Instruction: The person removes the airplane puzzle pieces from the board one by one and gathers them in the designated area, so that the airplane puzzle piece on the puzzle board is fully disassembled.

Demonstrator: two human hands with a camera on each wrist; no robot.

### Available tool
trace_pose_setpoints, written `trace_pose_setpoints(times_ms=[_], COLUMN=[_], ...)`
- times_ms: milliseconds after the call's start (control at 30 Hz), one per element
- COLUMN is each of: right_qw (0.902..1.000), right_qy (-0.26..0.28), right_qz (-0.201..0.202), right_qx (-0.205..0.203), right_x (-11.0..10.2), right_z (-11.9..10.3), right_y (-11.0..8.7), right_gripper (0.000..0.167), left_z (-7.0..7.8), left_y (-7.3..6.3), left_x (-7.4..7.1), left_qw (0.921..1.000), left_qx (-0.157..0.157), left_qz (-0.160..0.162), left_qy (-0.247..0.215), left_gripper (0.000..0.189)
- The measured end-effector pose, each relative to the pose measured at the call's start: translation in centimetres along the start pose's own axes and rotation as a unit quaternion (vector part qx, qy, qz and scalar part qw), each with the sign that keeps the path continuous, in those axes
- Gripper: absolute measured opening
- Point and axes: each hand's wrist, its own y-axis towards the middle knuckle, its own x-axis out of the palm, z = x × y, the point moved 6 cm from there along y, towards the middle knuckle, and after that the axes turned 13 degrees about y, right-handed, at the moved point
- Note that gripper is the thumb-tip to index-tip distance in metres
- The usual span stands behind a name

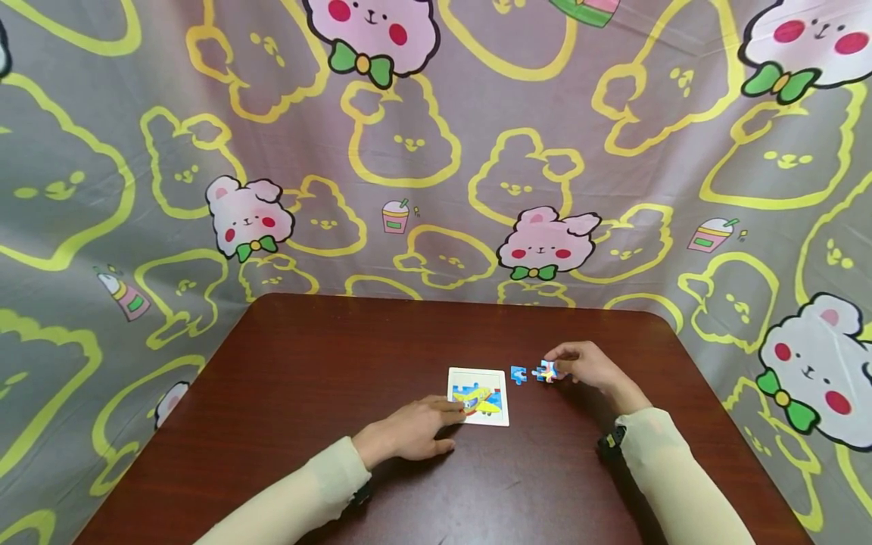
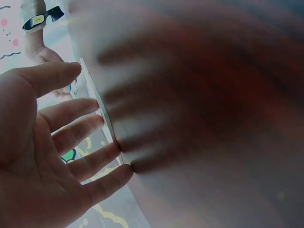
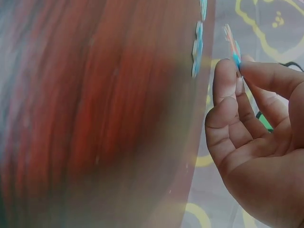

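A square puzzle board point(image 1: 477, 373) with a white border lies on the table, partly filled with a yellow airplane picture on blue. My left hand point(image 1: 414, 431) rests on its left side with fingers extended; in the left wrist view the fingertips of that hand point(image 2: 57, 137) meet the board's thin edge point(image 2: 110, 127). To the right of the board, my right hand point(image 1: 591, 369) pinches a colourful jigsaw piece point(image 1: 549, 369). The right wrist view has this piece point(image 3: 235, 54) held between thumb and index finger, above the table. A loose blue piece point(image 1: 518, 375) lies between board and right hand.
The dark brown table point(image 1: 327, 356) has rounded far corners. Behind it hangs a grey curtain point(image 1: 436, 204) with cartoon bears and rabbits. Dark wrist straps show at both sleeves. In the right wrist view, loose pieces point(image 3: 197, 50) lie edge-on near the pinched one.
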Motion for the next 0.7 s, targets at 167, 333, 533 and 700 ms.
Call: trace_pose_setpoints(times_ms=[167, 333, 533, 700], right_qw=[1.0000, 0.9999, 0.9997, 0.9994], right_qy=[-0.005, -0.005, -0.011, -0.015], right_qz=[0.004, 0.010, 0.016, 0.020], right_qx=[0.005, 0.007, 0.016, 0.024], right_x=[-0.9, -1.6, -2.1, -2.4], right_z=[0.6, 1.1, 1.6, 1.9], right_y=[-0.4, -0.6, -0.7, -0.8], right_gripper=[0.020, 0.020, 0.020, 0.020], left_z=[0.0, 0.1, 0.1, 0.0], left_y=[-0.1, 0.0, 0.1, 0.1], left_x=[0.0, 0.0, 0.1, 0.1], left_qw=[1.0000, 1.0000, 1.0000, 1.0000], left_qx=[0.001, 0.003, 0.004, 0.003], left_qz=[-0.002, -0.001, -0.003, -0.005], left_qy=[0.002, 0.002, 0.004, 0.004], left_gripper=[0.051, 0.050, 0.051, 0.051])
